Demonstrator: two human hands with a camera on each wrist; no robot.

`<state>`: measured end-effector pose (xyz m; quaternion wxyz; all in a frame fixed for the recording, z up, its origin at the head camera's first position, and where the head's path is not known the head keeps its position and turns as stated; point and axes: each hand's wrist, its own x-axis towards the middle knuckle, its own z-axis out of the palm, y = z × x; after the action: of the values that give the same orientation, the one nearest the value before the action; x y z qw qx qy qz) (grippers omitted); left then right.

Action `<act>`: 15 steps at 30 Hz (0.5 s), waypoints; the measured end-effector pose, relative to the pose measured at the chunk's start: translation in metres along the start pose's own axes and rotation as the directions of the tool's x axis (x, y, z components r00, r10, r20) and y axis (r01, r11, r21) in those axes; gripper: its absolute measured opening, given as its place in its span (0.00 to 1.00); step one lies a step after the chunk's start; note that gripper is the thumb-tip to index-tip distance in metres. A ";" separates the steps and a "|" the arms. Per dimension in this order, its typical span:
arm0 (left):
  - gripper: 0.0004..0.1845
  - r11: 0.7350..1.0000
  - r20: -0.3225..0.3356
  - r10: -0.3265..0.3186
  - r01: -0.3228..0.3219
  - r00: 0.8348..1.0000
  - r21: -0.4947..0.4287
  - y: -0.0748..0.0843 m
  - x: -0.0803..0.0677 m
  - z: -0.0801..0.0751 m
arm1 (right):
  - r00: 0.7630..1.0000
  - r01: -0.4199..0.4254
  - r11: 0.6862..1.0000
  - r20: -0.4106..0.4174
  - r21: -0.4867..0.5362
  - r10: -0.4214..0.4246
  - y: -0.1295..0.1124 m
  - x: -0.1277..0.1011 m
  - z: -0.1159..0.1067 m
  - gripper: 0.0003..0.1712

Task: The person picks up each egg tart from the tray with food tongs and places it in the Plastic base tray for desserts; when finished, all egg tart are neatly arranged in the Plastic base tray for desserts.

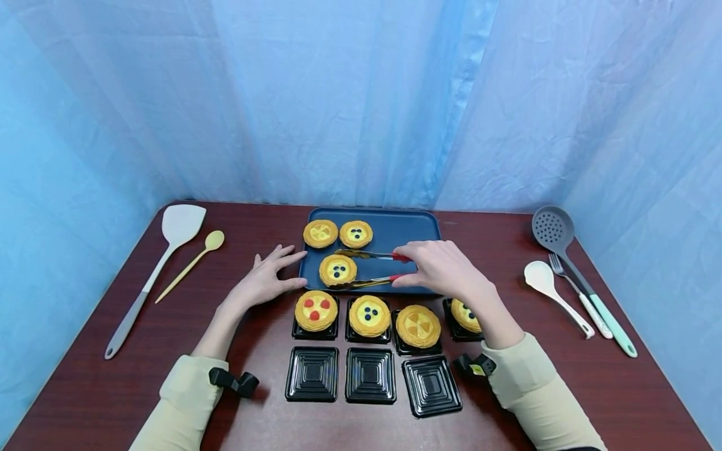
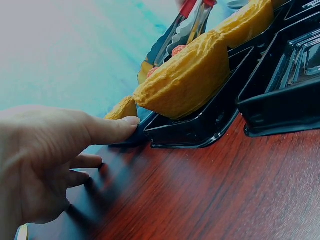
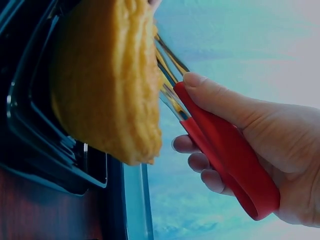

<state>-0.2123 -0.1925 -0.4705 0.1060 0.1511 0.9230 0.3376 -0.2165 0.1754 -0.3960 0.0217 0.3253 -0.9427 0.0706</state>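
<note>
My right hand (image 1: 442, 266) grips red-handled metal tongs (image 3: 227, 155) with thumb and fingers. Their two arms stand apart on either side of a tart with dark berries (image 1: 338, 270), which sits on the blue tray (image 1: 395, 228). Behind it on the tray lie a tart with yellow wedges (image 1: 320, 233) and another dark-berry tart (image 1: 356, 234). With spread fingers, my left hand (image 1: 265, 277) touches the tray's left edge; its thumb (image 2: 117, 129) is at the tray's near corner, close to a red-topped tart (image 2: 190, 80) in a black container.
In front of the tray, tarts sit in black plastic containers (image 1: 312, 335), partly under my right wrist. Nearer stand more black containers (image 1: 370, 376) without tarts. A spatula (image 1: 177, 228) and yellow spoon (image 1: 213, 240) lie left; a skimmer (image 1: 553, 228), white spoon (image 1: 541, 277) and fork (image 1: 558, 266) lie right.
</note>
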 end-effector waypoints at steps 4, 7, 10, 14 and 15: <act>0.38 1.000 0.001 0.002 -0.002 1.000 -0.002 0.001 0.000 0.000 | 1.000 0.001 1.000 0.002 -0.002 -0.001 0.001 -0.001 0.000 0.33; 0.38 1.000 0.001 0.002 -0.002 1.000 -0.003 0.001 0.000 0.001 | 1.000 -0.001 1.000 0.006 -0.002 0.001 0.001 -0.002 -0.001 0.33; 0.38 1.000 0.002 0.001 -0.001 1.000 -0.004 0.001 0.000 0.000 | 1.000 -0.004 1.000 0.013 0.002 0.004 0.001 -0.001 -0.002 0.32; 0.38 1.000 0.000 0.002 -0.002 1.000 -0.001 0.001 0.000 0.000 | 1.000 -0.005 1.000 0.021 0.011 0.005 0.002 -0.001 -0.003 0.32; 0.38 1.000 -0.001 0.002 -0.002 1.000 0.001 0.001 0.000 0.000 | 1.000 -0.007 1.000 0.024 0.012 0.006 0.002 -0.001 -0.004 0.33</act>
<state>-0.2120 -0.1916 -0.4696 0.1053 0.1518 0.9230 0.3375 -0.2163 0.1781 -0.3924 0.0084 0.3232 -0.9435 0.0725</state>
